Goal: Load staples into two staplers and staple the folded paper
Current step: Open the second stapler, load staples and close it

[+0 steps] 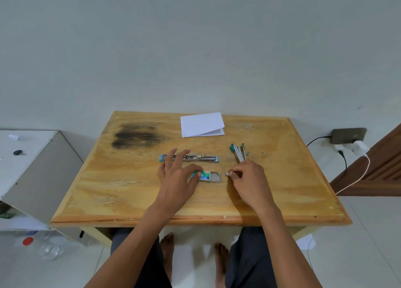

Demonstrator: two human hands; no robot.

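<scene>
A small green staple box lies mid-table with its grey inner tray slid out to the right. My left hand rests on the box's left end, thumb pressing it, fingers spread. My right hand pinches a small grey strip of staples just right of the tray. One teal stapler lies opened flat behind the box. A second teal stapler lies opened at the right, behind my right hand. The folded white paper lies at the far edge of the wooden table.
Tiny staple bits lie right of the second stapler. A dark burn mark stains the table's far left. A white cabinet stands to the left. A phone and charger cable sit on the floor to the right.
</scene>
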